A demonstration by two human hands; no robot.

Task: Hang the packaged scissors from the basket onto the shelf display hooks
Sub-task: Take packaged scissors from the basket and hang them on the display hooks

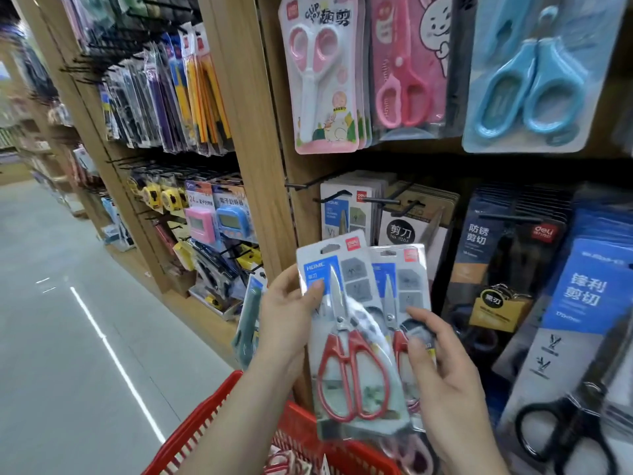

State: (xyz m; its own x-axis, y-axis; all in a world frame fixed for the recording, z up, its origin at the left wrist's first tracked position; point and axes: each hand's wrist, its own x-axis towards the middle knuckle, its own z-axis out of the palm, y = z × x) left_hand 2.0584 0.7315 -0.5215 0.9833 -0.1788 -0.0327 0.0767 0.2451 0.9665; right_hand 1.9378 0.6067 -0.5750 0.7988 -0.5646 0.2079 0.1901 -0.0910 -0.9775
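Head view: left hand (287, 313) pinches the front scissors pack (349, 337); right hand (445, 382) grips the rear scissors pack (402, 279). Both packs are above the red basket (202, 411).

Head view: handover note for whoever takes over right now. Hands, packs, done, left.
Left hand holds the front scissors pack by its left edge, thumb on its face.
Right hand holds the second pack, overlapped behind the first.
Both packs are above the red basket and below the hook carrying matching packs.
Done: two packs out of the basket.
Left: hang both; the basket seems to hold more.
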